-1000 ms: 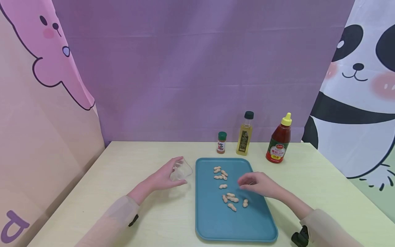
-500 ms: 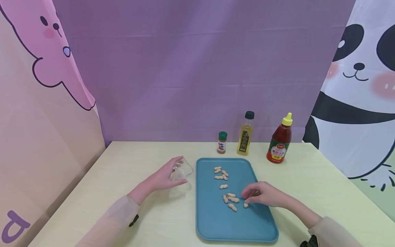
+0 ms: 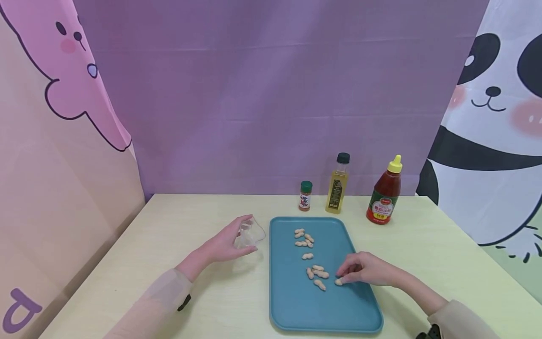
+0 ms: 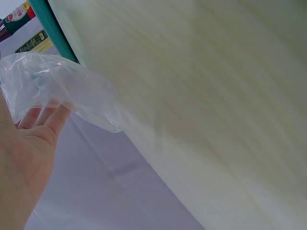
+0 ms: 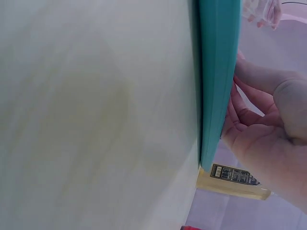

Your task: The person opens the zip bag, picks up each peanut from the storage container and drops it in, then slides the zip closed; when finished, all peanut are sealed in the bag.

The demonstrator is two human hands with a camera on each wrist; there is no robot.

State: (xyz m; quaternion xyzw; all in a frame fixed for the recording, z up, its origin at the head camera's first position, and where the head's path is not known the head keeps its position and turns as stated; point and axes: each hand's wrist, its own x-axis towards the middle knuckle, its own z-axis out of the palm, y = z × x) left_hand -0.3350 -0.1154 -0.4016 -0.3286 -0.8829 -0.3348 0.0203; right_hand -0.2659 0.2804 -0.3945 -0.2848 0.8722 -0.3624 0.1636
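My left hand (image 3: 223, 244) holds a clear plastic bag (image 3: 252, 233) left of the blue tray, thumb and fingers spread wide around it. In the left wrist view the thin, crumpled bag (image 4: 60, 86) hangs over the fingertips. On the tray's right part, my right hand (image 3: 369, 270) pinches an unshelled peanut (image 3: 338, 282) between thumb and fingertips. Its far end is covered by the fingers. Several other peanuts (image 3: 320, 274) lie on the blue tray (image 3: 309, 313), some bunched nearby and some toward the back. In the right wrist view the tray's rim hides the fingertips and the peanut.
Behind the tray stand a small green-capped shaker jar (image 3: 305, 197), a bottle of yellow oil (image 3: 336, 190) and a ketchup bottle (image 3: 383, 197) with a yellow nozzle. All rest on a pale wooden table (image 3: 190, 306). A purple cloth backdrop (image 3: 271, 94) hangs behind its far edge.
My right hand has come down and toward the near side of the tray, and its fingers have closed on the peanut at the right. The left hand and bag stay put.
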